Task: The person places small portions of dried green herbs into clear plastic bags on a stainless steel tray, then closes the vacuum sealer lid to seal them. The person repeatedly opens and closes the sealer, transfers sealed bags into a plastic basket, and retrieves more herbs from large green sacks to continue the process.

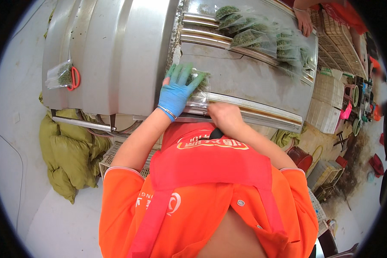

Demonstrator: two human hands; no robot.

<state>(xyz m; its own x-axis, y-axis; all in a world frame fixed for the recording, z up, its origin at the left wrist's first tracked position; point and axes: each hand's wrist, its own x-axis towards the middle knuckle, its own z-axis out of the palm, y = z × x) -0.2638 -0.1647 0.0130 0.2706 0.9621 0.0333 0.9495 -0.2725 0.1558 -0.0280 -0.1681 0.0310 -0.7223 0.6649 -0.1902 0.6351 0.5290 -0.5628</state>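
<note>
My left hand, in a blue glove turning green at the fingers, lies spread over a clear plastic bag of small green grains. The bag rests on the near left part of a steel machine bed, its near end by a metal sealing bar. My bare right hand is closed at that near end, pinching the bag's edge; its fingertips are partly hidden. At the far side, several filled clear bags lie in an overlapping row along another bar.
A raised steel lid stands left, with red-handled scissors and a small filled bag on it. Another person's hand touches the far right edge. Plastic crates, a white carton and green sacks surround the machine.
</note>
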